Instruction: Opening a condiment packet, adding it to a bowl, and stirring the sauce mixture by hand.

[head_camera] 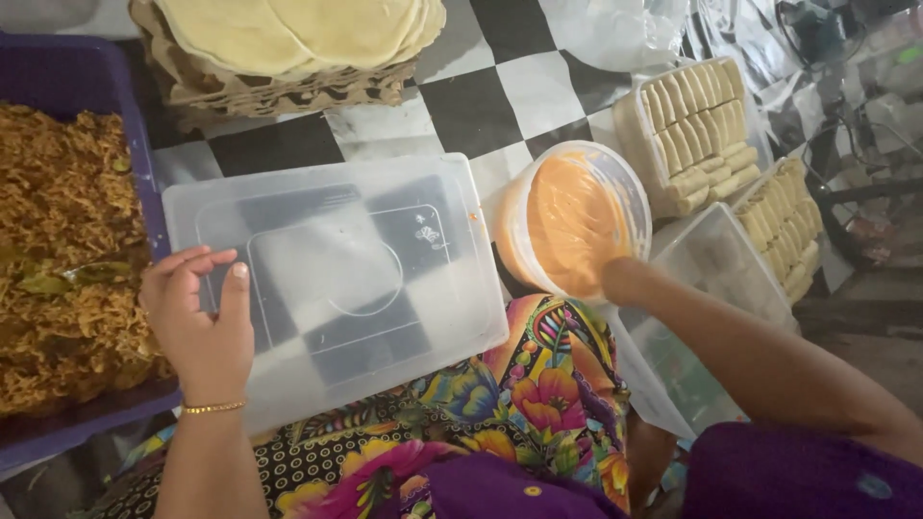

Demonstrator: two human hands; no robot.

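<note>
While the left hand [197, 322] rests half-open on the clear plastic lid [336, 279], the right hand [615, 279] dips into the tub of orange paste [572, 223]; whether it grips anything cannot be told. Paste-gathering seems underway; lifting out wants care. Wrappers [298, 34] lie beyond both hands.

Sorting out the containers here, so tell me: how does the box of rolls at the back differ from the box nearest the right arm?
The back box is packed with pale rolls; the near box looks empty. The back box sits farther from the person; the near box lies by the right arm. Both are clear plastic.
</note>
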